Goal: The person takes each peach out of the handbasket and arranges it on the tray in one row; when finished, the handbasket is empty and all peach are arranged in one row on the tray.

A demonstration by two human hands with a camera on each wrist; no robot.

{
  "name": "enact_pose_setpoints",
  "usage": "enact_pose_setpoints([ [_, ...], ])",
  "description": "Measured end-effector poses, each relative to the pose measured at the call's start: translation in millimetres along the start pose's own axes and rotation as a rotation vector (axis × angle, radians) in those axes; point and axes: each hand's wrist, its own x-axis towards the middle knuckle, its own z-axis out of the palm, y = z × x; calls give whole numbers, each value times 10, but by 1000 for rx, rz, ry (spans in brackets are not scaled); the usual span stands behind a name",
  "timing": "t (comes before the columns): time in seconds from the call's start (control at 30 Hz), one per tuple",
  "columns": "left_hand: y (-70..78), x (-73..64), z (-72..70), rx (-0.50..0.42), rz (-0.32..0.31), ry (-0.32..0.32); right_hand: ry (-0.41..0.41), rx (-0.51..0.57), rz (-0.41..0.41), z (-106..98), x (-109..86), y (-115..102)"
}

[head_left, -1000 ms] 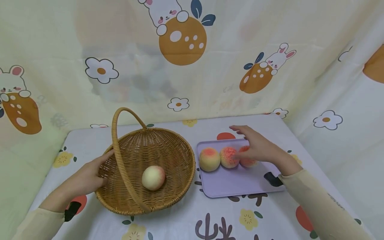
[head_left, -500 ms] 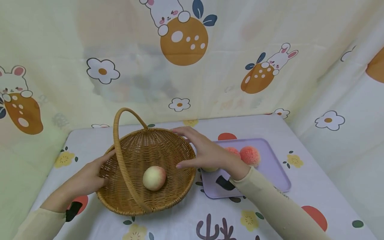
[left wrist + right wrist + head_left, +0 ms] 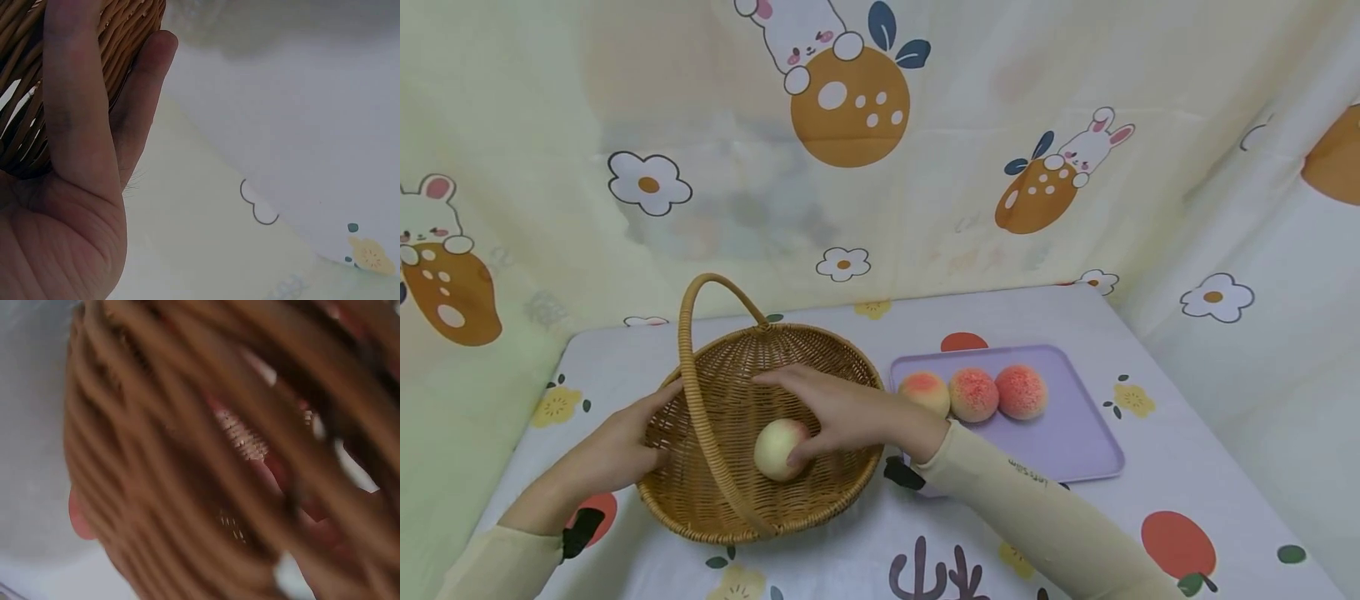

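Note:
A wicker basket point(image 3: 842, 492) with a tall arched handle point(image 3: 700, 425) stands on the left half of the table. One pale yellow peach point(image 3: 773, 450) with a pink blush lies inside it. My left hand point(image 3: 610, 446) grips the basket's left side at the rim; the left wrist view shows its fingers point(image 3: 81, 112) along the weave. My right hand point(image 3: 850, 412) reaches over the right rim into the basket, fingers spread and thumb overlapping the peach. Woven strands point(image 3: 175, 456) fill most of the right wrist view and hide much of that hand.
Right of the basket lies a lilac tray point(image 3: 1052, 458) bearing a row of three peaches: a yellow one point(image 3: 925, 393), a speckled pink one point(image 3: 974, 395) and a redder one point(image 3: 1022, 392). A patterned cloth covers the table point(image 3: 850, 567), and a printed curtain point(image 3: 962, 208) hangs behind.
My right hand has moved left from over the tray, past the basket's right rim, to the peach inside. The peaches on the tray stay in place. My left hand keeps its hold.

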Motion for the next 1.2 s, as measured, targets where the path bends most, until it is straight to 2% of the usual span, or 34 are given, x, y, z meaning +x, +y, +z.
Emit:
enact_pose_setpoints([
  [0.13, -12, -5, 12, -1, 2, 6, -73, -35, 20, 100, 66, -25],
  [0.3, -15, -12, 17, -8, 22, 16, -170, -141, 62, 215, 94, -51],
  [0.43, -25, -11, 11, -1, 38, 19, -210, -223, 85, 256, 103, -82],
  [0.73, -25, -13, 19, -5, 23, 14, -139, -354, 117, 275, 125, -84],
  [1.03, 6, -12, 9, 29, 36, 30, -144, -302, 119, 273, 134, -54],
  [1.2, 0, -19, 9, 41, 40, 25, -48, -298, 121, 225, 99, -54],
])
